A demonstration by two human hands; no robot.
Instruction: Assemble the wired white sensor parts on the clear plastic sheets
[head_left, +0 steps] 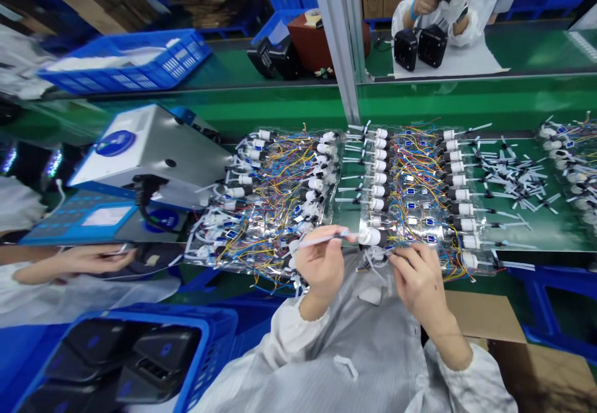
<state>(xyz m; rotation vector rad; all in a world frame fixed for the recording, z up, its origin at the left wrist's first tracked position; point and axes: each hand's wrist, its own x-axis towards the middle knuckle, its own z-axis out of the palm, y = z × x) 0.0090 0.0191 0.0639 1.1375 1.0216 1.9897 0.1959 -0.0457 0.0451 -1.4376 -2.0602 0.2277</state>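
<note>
My left hand point(323, 260) is closed, thumb pressed over a whitish tube point(321, 239) that points toward a white cylindrical part with a black end point(372, 237), which looks like a small pump. On the other side of that part, my right hand point(417, 276) is pinched closed beside its black end and thin wires. What sits between those fingertips is hidden. A tray of wired parts point(410, 189) lies just beyond both hands, white cylinders along its two sides and coloured wires across the middle. Below the hands, more white tubing point(373, 256) hangs at the table edge.
Another wired batch point(280, 189) lies to the left, beside a metal-cased machine point(158, 145). Loose tubes with black fittings point(513, 173) are scattered right. A metal post point(338, 40) rises behind. A blue crate point(205, 338) holds black housings. Co-workers' hands point(88, 259) show left and across.
</note>
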